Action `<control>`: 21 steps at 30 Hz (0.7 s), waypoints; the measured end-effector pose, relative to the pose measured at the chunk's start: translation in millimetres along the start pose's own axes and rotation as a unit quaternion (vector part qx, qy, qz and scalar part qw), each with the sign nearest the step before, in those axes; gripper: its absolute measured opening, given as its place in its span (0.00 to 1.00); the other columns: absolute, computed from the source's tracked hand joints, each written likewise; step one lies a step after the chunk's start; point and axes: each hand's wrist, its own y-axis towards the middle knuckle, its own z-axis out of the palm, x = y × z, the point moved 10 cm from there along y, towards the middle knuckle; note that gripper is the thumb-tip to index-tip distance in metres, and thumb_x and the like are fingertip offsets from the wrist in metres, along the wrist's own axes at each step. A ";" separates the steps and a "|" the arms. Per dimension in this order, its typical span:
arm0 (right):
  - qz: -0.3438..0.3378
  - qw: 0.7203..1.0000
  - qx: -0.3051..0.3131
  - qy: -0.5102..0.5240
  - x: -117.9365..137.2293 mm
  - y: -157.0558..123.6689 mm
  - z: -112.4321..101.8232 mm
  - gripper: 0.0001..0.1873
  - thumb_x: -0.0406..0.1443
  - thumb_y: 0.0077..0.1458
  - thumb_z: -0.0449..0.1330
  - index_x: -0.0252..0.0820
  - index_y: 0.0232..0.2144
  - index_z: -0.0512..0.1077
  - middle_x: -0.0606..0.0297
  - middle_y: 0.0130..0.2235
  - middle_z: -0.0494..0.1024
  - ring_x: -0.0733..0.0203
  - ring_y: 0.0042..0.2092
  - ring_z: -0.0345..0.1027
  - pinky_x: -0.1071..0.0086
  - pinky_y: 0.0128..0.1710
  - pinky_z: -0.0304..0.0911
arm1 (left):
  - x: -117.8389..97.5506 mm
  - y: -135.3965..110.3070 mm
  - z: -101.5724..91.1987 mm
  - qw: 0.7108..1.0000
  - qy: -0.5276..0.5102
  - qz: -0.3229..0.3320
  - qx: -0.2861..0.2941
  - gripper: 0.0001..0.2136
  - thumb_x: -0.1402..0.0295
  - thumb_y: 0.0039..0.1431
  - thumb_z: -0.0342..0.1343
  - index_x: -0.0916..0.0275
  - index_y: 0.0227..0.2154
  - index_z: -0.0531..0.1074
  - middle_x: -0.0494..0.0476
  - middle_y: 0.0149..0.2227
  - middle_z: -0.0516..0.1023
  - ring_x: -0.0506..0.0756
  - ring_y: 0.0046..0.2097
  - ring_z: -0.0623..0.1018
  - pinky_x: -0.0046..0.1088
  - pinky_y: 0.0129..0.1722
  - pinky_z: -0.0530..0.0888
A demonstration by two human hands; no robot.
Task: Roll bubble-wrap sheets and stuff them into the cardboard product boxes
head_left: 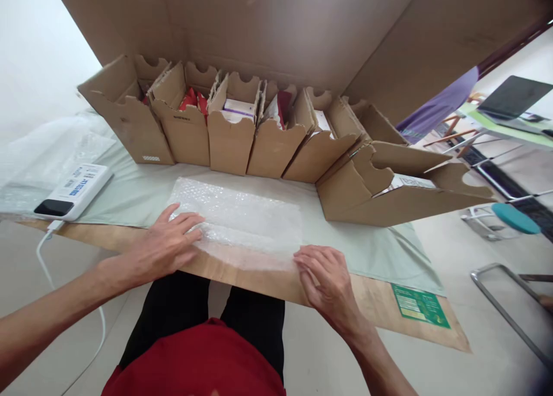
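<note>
A clear sheet of bubble wrap (242, 217) lies flat on the pale green cover of a cardboard work surface (142, 194). My left hand (166, 246) rests palm down on the sheet's near left corner, fingers stretched out. My right hand (326, 278) is at the sheet's near right corner, fingers curled and pressed on its edge; whether it pinches the sheet I cannot make out.
A curved row of several open cardboard bins (228, 137) holding small boxes and red packets stands behind the sheet, the rightmost bin (401, 194) lying long and low. A white power bank (73, 191) with a cable sits left. A green label (419, 307) marks the near right edge.
</note>
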 end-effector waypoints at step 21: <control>0.040 0.961 0.273 -0.020 -3.9 36.1 154.6 0.30 0.44 0.69 0.56 0.39 0.68 0.62 0.50 0.72 0.57 0.44 0.73 0.47 0.47 0.69 0.53 | 18.3 37.4 90.4 0.991 0.001 -0.062 0.122 0.29 0.54 0.71 0.49 0.62 0.69 0.61 0.70 0.73 0.57 0.72 0.74 0.54 0.61 0.70 0.52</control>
